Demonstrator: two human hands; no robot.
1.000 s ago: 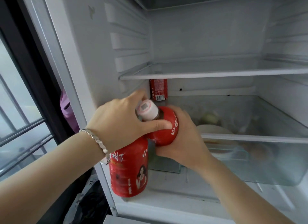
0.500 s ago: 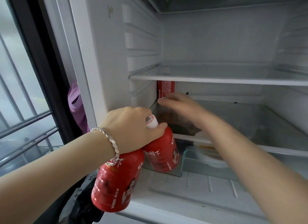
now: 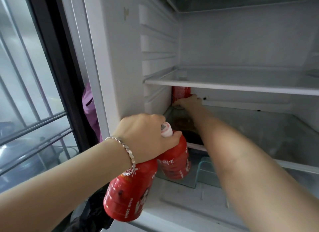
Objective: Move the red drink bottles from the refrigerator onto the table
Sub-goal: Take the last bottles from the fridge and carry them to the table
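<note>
Head camera looks closely into the refrigerator.

Soft, even daylight enters through the window left of the refrigerator, hazy and washed out. The refrigerator's white walls look bright, with only faint shadow under its shelf. In front of it, the left hand and the red drink bottles are fairly sharp; the right hand deep inside is smeared by motion blur. The wide lens bows the refrigerator's left frame.
</note>
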